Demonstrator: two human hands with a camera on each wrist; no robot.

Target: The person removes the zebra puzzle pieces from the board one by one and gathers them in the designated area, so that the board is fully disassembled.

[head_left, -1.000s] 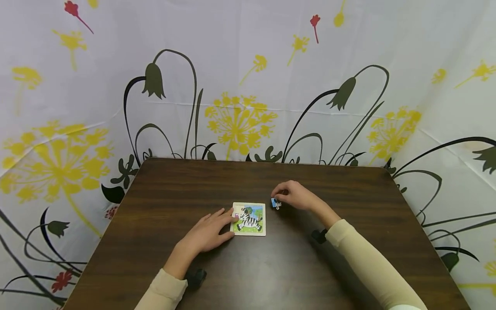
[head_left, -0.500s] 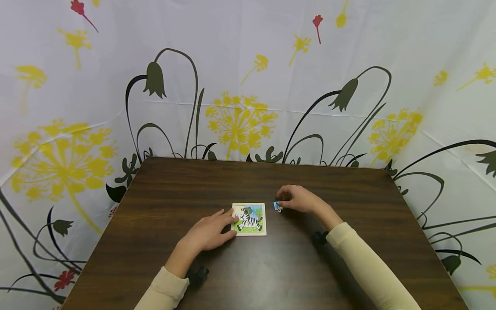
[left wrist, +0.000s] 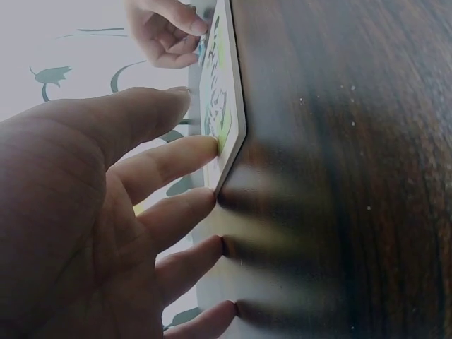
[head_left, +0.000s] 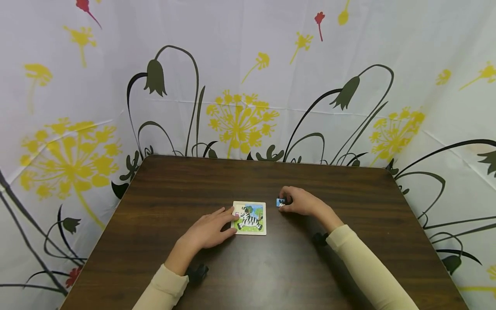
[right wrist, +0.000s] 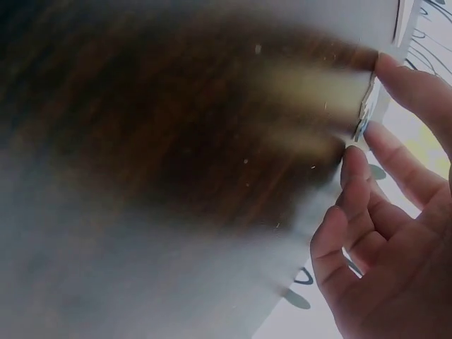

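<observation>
A small square jigsaw puzzle [head_left: 251, 223] with a running zebra in a pale frame lies flat on the table. A plain pale patch shows at its upper left. My left hand [head_left: 205, 230] rests at the puzzle's left edge, fingers spread. In the left wrist view, two of its fingertips [left wrist: 205, 200] touch the frame. To the right of the puzzle, my right hand [head_left: 304, 202] pinches a small blue, black and white puzzle piece [head_left: 280, 203] by its edges. In the right wrist view, the piece [right wrist: 366, 106] sits between thumb and index finger, low at the tabletop.
The dark wood-grain table [head_left: 186, 185] reaches back to a white curtain [head_left: 240, 51] printed with flowers. Black wrist cameras hang under both wrists, such as the one by the left sleeve [head_left: 197, 274].
My right hand has shifted slightly right, and the piece has turned so its blue part now faces up and left. My left hand stays at the puzzle's edge.
</observation>
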